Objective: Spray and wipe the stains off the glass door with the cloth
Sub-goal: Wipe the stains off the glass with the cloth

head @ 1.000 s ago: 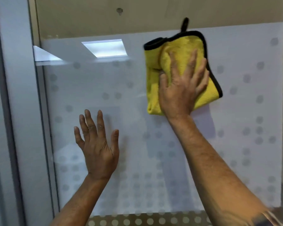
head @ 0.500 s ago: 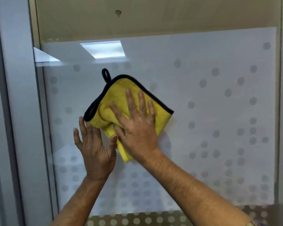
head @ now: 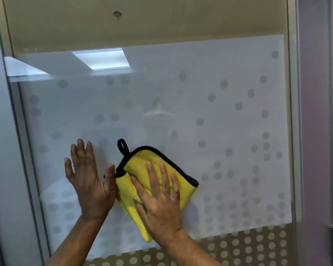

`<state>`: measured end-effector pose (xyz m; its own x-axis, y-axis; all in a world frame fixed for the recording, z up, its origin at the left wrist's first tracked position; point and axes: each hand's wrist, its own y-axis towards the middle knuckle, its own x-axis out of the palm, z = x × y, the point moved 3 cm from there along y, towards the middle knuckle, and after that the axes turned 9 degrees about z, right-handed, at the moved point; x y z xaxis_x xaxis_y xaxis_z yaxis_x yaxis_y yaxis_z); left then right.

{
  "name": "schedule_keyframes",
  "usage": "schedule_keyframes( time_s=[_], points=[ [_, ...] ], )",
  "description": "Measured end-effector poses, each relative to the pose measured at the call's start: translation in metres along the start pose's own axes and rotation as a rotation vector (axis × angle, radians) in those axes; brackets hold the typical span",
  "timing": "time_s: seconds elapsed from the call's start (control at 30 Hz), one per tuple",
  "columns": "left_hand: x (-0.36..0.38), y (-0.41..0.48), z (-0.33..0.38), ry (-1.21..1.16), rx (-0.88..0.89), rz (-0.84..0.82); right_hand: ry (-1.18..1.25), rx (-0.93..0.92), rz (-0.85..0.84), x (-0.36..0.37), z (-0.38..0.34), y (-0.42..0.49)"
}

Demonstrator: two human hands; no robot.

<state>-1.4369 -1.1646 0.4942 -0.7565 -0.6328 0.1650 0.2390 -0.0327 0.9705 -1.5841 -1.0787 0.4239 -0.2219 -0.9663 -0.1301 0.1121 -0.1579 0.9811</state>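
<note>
The glass door (head: pixel 229 121) fills the view, frosted white with grey dots and clear above. A folded yellow cloth (head: pixel 140 166) with black edging and a black loop lies flat against the lower middle of the glass. My right hand (head: pixel 160 200) presses on it with fingers spread, covering its lower half. My left hand (head: pixel 88 181) rests flat on the glass just left of the cloth, fingers spread, its thumb touching the cloth's left edge. No spray bottle is in view.
A grey metal frame (head: pixel 10 150) borders the door on the left and another frame post (head: pixel 294 131) on the right. A ceiling light reflection (head: pixel 101 58) shows near the top left. A dotted clear band (head: pixel 248 246) runs along the bottom.
My right hand has swept the cloth from the upper right of the glass down and left to beside my left hand, then slightly lower. My left hand has stayed flat on the glass.
</note>
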Motion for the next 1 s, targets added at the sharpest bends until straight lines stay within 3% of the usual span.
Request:
schedule_keyframes(
  time_s=[0.27,0.57,0.9,1.0],
  points=[
    [0.004,-0.001,0.0,0.075,0.013,0.011,-0.011,0.223,0.112,-0.006,0.064,-0.062],
    [0.005,-0.001,-0.001,0.128,0.022,0.01,-0.058,0.69,0.314,-0.021,0.125,-0.006],
    [0.004,0.0,0.0,0.136,0.024,-0.013,-0.057,0.881,0.472,-0.026,0.159,0.103],
    [0.004,-0.001,0.0,0.122,0.021,-0.013,-0.029,0.8,0.461,-0.029,0.143,0.137]
  ],
)
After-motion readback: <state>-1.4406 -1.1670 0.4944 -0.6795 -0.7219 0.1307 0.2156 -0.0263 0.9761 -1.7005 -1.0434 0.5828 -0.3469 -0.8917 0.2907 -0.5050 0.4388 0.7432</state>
